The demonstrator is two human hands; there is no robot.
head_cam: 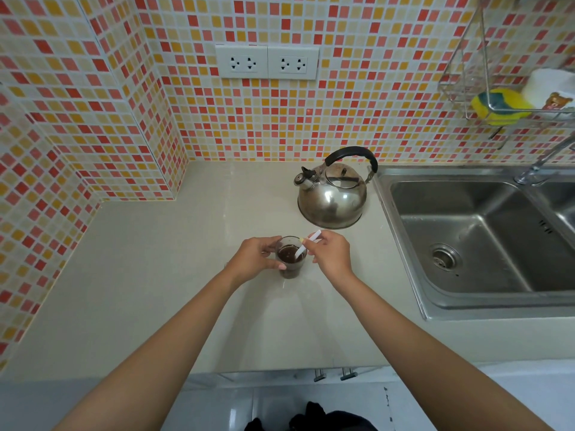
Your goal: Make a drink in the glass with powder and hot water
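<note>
Glass (291,258) w/ dark drink sits near-centre on counter (155,275), left hand (255,256) wrapped round it, right hand (326,255) pinching white stirrer (306,245) dipped in; hard stirring could slop hot liquid or tip it.

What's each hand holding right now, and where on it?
Left hand grips the glass around its side. Right hand pinches the white stick near its upper end, its lower end in the dark drink.

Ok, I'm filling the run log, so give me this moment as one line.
left hand: holds glass | right hand: white stick in dark drink | kettle: on counter, untouched
</note>
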